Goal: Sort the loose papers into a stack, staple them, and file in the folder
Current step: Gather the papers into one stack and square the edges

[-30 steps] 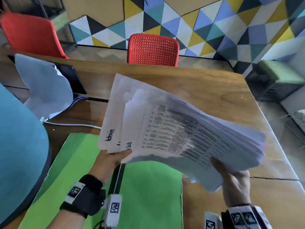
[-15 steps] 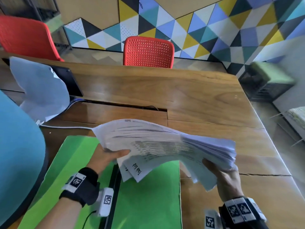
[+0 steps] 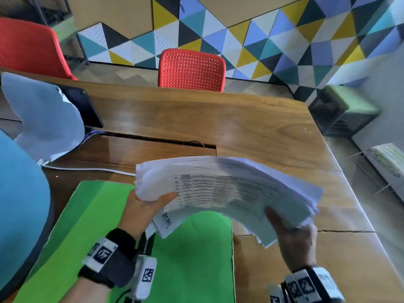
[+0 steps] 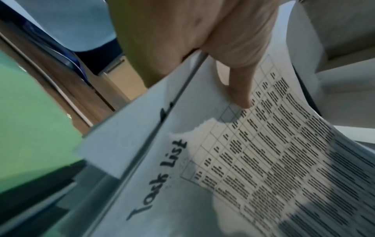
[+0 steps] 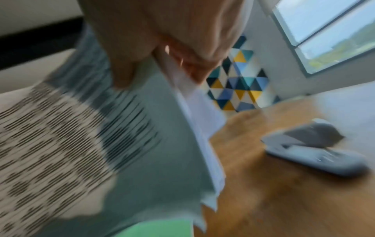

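- A second ago the stack of papers (image 3: 227, 189) stood tilted up toward the wall; it has since been lowered and now arches nearly flat above the open green folder (image 3: 190, 259).
- From the head view: the left hand (image 3: 144, 208) grips the stack's left end, thumb on top; the right hand (image 3: 293, 235) grips the right end from beneath, thumb against the printed face. The sheets are uneven, with corners jutting out at the lower edge. The folder lies open on the wooden table (image 3: 240, 132), under the papers and apart from them. A red chair (image 3: 191, 69) stands at the far side; a white cable (image 3: 87, 169) runs beyond the folder.
- From the left wrist: the left hand (image 4: 213, 40) has its thumb pressed on a printed table sheet (image 4: 274, 152), beside a page hand-lettered "Task List"; the green folder (image 4: 30, 128) shows below.
- From the right wrist, heavily blurred: the right hand (image 5: 162, 40) pinches the papers' edge (image 5: 142, 144), fingers curled round it. A grey stapler (image 5: 312, 149) sits on the table (image 5: 274, 200), well apart from the stack.
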A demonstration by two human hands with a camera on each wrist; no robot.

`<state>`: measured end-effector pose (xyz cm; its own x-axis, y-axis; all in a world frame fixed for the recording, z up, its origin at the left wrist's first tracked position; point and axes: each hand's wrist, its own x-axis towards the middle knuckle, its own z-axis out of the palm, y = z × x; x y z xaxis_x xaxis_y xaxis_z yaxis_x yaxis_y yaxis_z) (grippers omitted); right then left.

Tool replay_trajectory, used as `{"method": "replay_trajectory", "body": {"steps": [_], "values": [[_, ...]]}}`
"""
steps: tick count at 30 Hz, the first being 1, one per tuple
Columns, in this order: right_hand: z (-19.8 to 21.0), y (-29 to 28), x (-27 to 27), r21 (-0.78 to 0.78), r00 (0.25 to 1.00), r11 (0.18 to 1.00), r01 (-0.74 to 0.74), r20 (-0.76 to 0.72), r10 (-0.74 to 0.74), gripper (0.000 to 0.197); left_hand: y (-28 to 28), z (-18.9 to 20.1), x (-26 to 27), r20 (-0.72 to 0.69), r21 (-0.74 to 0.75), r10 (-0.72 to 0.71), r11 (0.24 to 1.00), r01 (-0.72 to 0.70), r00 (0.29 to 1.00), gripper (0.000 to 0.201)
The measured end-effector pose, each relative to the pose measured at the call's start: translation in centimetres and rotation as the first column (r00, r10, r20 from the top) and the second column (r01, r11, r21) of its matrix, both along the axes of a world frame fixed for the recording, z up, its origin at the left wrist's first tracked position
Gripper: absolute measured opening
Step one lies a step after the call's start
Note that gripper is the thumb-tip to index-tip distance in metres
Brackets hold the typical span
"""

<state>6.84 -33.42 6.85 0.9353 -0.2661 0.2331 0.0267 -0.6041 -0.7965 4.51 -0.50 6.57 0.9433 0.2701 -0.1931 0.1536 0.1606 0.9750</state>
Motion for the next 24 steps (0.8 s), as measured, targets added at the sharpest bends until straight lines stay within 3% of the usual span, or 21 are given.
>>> {"method": "replay_trajectory", "body": {"steps": [3, 6, 7, 8, 9, 11, 12, 15, 19, 22, 24], "values": [[-0.7, 0.7, -0.9, 0.114, 0.964, 0.982, -0.152, -0.204, 0.172, 0.029, 0.5, -0.9, 0.1, -0.032, 0.007, 0.021, 1.000, -0.021, 0.999, 0.025], [-2.2, 1.9, -1.3, 0.147, 0.942, 0.970, -0.196, -0.248, 0.228, 0.021, -0.9, -1.8, 0.4, -0.041, 0.000, 0.123, 0.992, -0.123, 0.992, 0.017], [-2.5, 2.1, -1.2, 0.134, 0.949, 0.978, -0.163, -0.249, 0.192, 0.042, -1.3, -1.8, 0.4, -0.042, -0.018, 0.156, 0.987, -0.157, 0.987, 0.015], [-2.8, 2.2, -1.2, 0.131, 0.955, 0.982, -0.139, -0.243, 0.168, 0.055, -1.6, -1.8, 0.4, -0.033, -0.038, 0.175, 0.984, -0.177, 0.984, 0.013], [-2.7, 2.4, -1.2, 0.161, 0.963, 0.978, -0.131, -0.212, 0.164, 0.052, -1.9, -1.5, 0.3, -0.027, -0.057, 0.184, 0.981, -0.185, 0.983, 0.012], [-1.7, 2.4, -1.4, 0.228, 0.976, 0.964, -0.139, -0.132, 0.172, 0.015, -1.8, -1.3, 0.1, -0.004, -0.074, 0.204, 0.976, -0.203, 0.979, 0.010], [-1.2, 2.3, -1.6, 0.292, 0.975, 0.943, -0.161, -0.099, 0.197, 0.009, -1.6, -1.3, 0.1, 0.005, -0.071, 0.221, 0.973, -0.220, 0.975, 0.008], [-0.8, 1.7, -2.4, 0.384, 0.958, 0.890, -0.246, -0.041, 0.283, 0.039, -0.8, -1.7, 0.5, -0.006, -0.035, 0.225, 0.974, -0.225, 0.974, 0.012], [-1.0, 2.4, -1.9, 0.348, 0.977, 0.920, -0.182, -0.039, 0.208, 0.019, -1.8, -1.7, 1.1, -0.016, -0.029, 0.209, 0.977, -0.210, 0.978, 0.004], [0.2, 2.7, -1.5, 0.385, 0.993, 0.915, -0.116, 0.053, 0.104, 0.008, -2.4, -0.5, 1.2, 0.012, -0.060, 0.201, 0.978, -0.200, 0.980, 0.006], [1.3, 2.6, -1.4, 0.408, 0.991, 0.906, -0.110, 0.115, 0.069, 0.026, -1.9, 0.0, 1.5, 0.091, -0.040, 0.196, 0.980, -0.193, 0.976, 0.013]]}}
